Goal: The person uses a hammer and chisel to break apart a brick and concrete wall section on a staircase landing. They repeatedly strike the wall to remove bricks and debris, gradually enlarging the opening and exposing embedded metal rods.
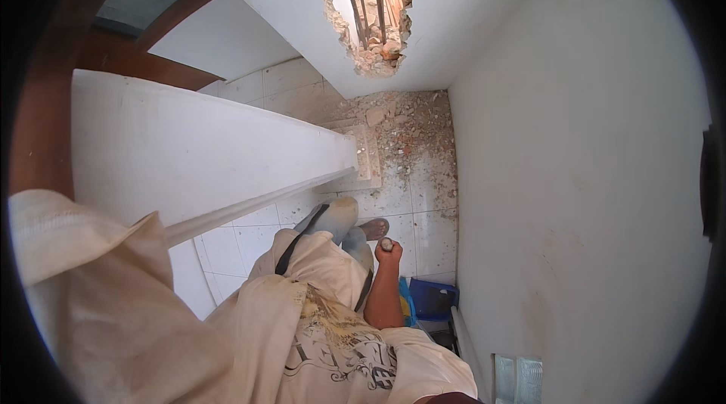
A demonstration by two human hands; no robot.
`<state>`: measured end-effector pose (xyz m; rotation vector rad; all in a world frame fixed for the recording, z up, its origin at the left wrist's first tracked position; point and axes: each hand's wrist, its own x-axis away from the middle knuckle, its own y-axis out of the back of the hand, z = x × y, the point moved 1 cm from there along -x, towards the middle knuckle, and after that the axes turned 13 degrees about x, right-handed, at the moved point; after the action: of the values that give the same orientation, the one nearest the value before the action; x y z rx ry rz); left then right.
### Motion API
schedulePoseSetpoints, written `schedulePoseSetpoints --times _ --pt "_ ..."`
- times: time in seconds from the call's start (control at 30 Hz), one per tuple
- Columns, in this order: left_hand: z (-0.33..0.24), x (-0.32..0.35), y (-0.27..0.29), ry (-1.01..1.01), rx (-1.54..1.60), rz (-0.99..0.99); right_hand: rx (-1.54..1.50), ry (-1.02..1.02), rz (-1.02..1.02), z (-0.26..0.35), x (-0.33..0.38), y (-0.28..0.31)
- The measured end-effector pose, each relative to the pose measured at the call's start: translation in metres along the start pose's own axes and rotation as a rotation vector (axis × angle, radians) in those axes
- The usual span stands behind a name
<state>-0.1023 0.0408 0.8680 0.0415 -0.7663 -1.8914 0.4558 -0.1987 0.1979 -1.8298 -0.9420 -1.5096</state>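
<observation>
My right hand [390, 254] hangs low beside my right leg, fingers closed round a short object with a rounded, greyish-tan end [387, 243]. The rest of that object is hidden in the fist, so its kind cannot be made out. My left arm is raised at the left under a loose beige sleeve [83, 245], and the left hand is out of sight. In the white wall ahead is a ragged hole [378, 63] with broken masonry edges. Several dark upright bars [380, 7] cross its opening, with a lit space behind.
Broken plaster and brick rubble [401, 132] covers the tiled floor below the hole. A long white panel or ledge [212, 147] juts in from the left. At my right stand a plain white wall [575, 177] and a blue container [435, 299] by my side. My foot [375, 228] is on the tiles.
</observation>
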Motion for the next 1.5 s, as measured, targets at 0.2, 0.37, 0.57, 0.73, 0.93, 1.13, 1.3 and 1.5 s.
schedulePoseSetpoints --times 0.2,0.37,0.57,0.73,0.93,1.13,1.3,1.5 --pt "-0.066 -0.04 -0.025 0.773 0.109 -0.266 -0.278 0.104 0.489 0.09 0.101 0.074" --pt "-0.23 -0.154 -0.026 1.713 1.125 -0.808 -0.004 0.212 0.674 0.089 0.194 0.054" --pt "-0.531 -0.253 0.01 1.807 2.691 0.276 0.43 0.444 0.496 0.073 0.25 -0.044" --pt "-0.629 -0.296 0.024 1.902 3.234 0.683 0.962 0.519 0.157 0.096 0.21 -0.127" --pt "-0.613 -0.279 -0.024 1.569 2.626 0.262 1.012 0.106 0.523 0.107 0.135 -0.21" --pt "-0.584 -0.26 -0.164 1.402 2.797 0.386 0.559 -0.254 0.72 0.112 0.064 -0.263" --pt "-0.609 -0.265 -0.329 2.097 1.647 -0.155 0.987 -0.026 0.482 0.187 -0.027 -0.31" --pt "-0.621 -0.281 -0.435 1.724 1.32 -0.112 1.742 0.253 -0.1 0.285 -0.153 -0.313"
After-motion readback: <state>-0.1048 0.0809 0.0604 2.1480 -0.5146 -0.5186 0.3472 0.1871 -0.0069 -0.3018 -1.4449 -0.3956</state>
